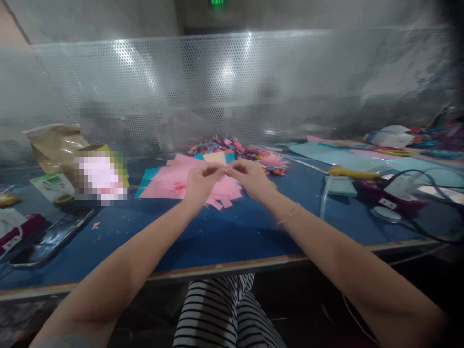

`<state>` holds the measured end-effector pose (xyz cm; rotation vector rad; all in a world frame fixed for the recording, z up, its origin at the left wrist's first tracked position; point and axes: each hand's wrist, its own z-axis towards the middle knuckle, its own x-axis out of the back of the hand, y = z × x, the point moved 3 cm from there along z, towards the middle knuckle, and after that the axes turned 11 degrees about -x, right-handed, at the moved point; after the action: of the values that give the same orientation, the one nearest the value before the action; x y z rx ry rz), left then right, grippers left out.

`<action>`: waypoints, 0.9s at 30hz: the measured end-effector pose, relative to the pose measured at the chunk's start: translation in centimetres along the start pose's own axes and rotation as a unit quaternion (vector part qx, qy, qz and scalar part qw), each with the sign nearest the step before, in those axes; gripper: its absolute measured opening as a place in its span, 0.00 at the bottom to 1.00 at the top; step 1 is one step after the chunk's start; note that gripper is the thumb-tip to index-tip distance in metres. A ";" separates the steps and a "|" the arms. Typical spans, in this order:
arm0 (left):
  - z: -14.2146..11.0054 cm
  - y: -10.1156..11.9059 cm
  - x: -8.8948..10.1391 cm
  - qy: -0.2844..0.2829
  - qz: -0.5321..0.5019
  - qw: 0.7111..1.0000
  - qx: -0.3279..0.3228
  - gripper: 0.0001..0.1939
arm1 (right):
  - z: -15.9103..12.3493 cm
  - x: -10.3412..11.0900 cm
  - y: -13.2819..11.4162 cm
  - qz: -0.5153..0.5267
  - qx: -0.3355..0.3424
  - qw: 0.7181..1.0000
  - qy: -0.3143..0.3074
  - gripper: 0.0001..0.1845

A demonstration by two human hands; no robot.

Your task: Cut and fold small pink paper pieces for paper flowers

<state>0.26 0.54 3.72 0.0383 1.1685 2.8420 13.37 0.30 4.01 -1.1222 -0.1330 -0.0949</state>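
My left hand and my right hand meet above the pink paper sheets, with the fingertips of both pinched together. Whatever lies between the fingertips is too small to make out. Below the hands, several pink paper strips stick out toward me from the sheets. Blue paper shows at the left side of the stack, and a cream piece lies behind the hands. A heap of small folded paper pieces in pink, orange and blue spreads behind and to the right.
At left are a phone, a green-and-white box, a yellow-rimmed cylinder and a brown bag. A yellow-handled tool, a purple device with cables and light-blue sheets occupy the right. A perforated panel stands behind the table.
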 end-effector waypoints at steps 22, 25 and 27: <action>-0.2 -0.1 -0.2 -0.008 0.030 0.999 -0.021 0.09 | 0.4 0.0 0.5 0.011 0.017 1.000 0.012 0.09; -0.2 -0.1 -0.1 -0.014 0.031 0.999 -0.017 0.09 | 0.3 0.2 0.2 -0.019 0.032 0.999 0.032 0.07; -0.2 -0.2 -0.2 -0.018 0.034 0.999 -0.010 0.09 | 0.2 0.3 0.1 -0.030 0.037 0.998 0.041 0.07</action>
<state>0.41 0.54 3.47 0.1294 1.1529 2.8984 13.63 0.54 4.03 -1.0389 -0.0966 -0.1886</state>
